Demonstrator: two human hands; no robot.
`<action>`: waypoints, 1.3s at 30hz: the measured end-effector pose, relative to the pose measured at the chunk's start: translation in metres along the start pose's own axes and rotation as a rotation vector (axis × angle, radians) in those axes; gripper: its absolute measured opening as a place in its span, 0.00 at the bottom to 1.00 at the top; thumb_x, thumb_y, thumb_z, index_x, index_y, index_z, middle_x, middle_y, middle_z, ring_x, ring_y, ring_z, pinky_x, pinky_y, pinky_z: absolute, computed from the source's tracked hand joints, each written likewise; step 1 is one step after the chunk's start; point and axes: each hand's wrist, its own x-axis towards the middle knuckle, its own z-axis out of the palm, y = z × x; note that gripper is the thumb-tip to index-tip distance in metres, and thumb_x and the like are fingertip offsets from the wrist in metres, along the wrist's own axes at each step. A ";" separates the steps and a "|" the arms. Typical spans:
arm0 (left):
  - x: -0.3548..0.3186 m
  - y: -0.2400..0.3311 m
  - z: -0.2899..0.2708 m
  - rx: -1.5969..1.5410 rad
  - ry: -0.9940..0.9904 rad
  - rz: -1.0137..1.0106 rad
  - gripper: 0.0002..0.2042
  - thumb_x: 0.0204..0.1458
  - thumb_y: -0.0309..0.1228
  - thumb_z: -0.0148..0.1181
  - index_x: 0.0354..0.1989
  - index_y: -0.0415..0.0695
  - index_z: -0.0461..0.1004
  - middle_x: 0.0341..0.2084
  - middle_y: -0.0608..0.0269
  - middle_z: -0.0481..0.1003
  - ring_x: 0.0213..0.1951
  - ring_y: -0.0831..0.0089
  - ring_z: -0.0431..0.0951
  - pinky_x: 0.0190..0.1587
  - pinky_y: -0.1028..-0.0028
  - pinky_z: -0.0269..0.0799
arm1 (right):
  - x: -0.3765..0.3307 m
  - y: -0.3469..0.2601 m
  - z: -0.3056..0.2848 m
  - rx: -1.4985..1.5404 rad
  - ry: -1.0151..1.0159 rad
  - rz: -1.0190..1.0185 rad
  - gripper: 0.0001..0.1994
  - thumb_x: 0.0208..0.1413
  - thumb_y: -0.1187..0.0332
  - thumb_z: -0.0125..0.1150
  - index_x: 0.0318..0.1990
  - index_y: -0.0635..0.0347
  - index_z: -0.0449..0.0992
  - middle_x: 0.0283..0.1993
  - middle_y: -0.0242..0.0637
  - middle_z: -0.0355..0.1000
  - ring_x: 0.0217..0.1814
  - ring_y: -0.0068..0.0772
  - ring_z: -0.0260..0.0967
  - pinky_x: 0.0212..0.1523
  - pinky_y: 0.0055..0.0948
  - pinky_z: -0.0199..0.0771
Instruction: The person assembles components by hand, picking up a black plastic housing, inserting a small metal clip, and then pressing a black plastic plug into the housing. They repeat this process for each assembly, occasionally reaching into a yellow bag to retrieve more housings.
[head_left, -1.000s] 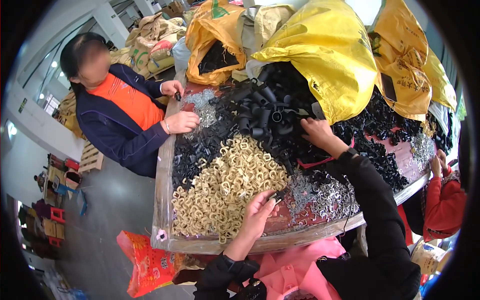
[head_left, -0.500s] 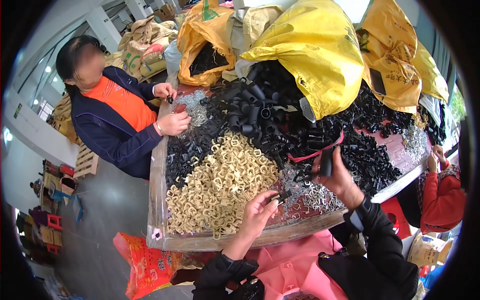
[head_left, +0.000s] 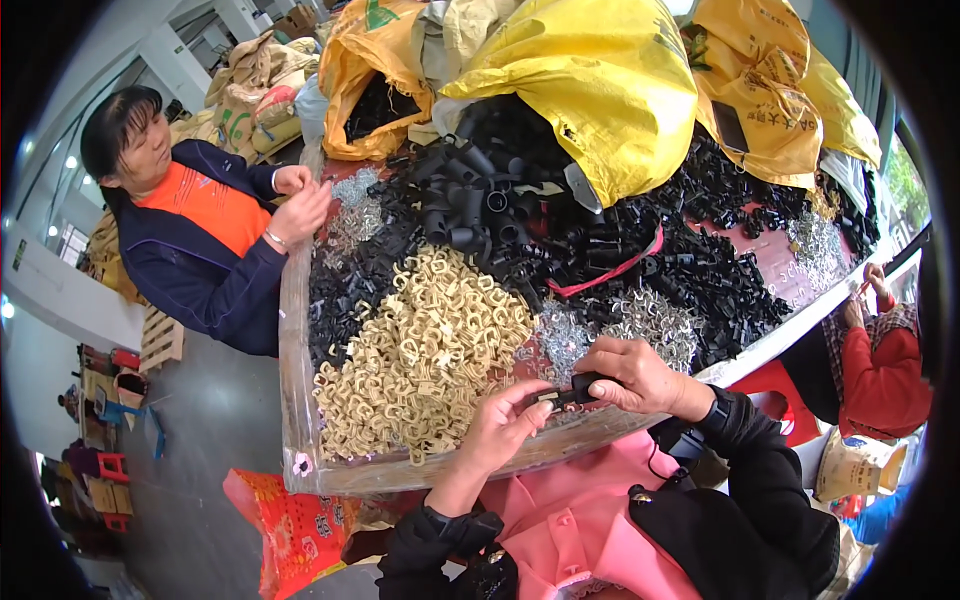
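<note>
My left hand (head_left: 505, 425) pinches a small black plastic part (head_left: 549, 398) with a pale spot on it. From the right, my right hand (head_left: 638, 376) grips a black tube-like plastic piece (head_left: 585, 387). Both pieces meet end to end between my fingers, above the table's near edge; whether they are joined I cannot tell. Close to the left hand rises a heap of beige C-shaped plastic clips (head_left: 425, 345). Beyond the right hand lie a pile of silvery U-shaped metal pieces (head_left: 658, 330) and a smaller pile of fine metal bits (head_left: 562, 338).
Black tubular parts (head_left: 468, 195) spill from a yellow sack (head_left: 600, 90) across the table. A red strip (head_left: 610, 275) lies over black parts. An orange sack (head_left: 350, 90) stands at the back. Co-workers sit left (head_left: 200, 230) and right (head_left: 880, 370), their hands over the table.
My right hand has come down and left with the black tube piece, bringing it against the part in my left hand. The left co-worker's hands have drawn together.
</note>
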 end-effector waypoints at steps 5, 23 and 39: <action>0.003 -0.007 0.006 0.044 -0.054 -0.037 0.13 0.48 0.26 0.52 0.42 0.35 0.66 0.21 0.68 0.69 0.21 0.85 0.65 0.25 0.85 0.62 | 0.000 -0.003 0.005 -0.051 -0.026 -0.086 0.14 0.50 0.60 0.48 0.35 0.63 0.68 0.25 0.41 0.65 0.22 0.44 0.65 0.22 0.33 0.66; 0.011 -0.015 0.007 -0.066 0.013 -0.159 0.14 0.47 0.27 0.52 0.43 0.35 0.66 0.26 0.64 0.71 0.24 0.83 0.70 0.28 0.84 0.67 | -0.006 -0.003 0.033 0.235 0.051 0.394 0.20 0.54 0.56 0.37 0.38 0.67 0.66 0.32 0.46 0.66 0.33 0.41 0.67 0.35 0.34 0.65; 0.018 -0.018 0.023 -0.470 -0.062 -0.137 0.23 0.42 0.18 0.54 0.50 0.38 0.60 0.40 0.63 0.67 0.40 0.76 0.69 0.41 0.78 0.68 | -0.004 0.006 0.025 0.272 -0.195 -0.121 0.38 0.37 0.49 0.60 0.51 0.69 0.56 0.47 0.49 0.59 0.47 0.48 0.59 0.47 0.38 0.59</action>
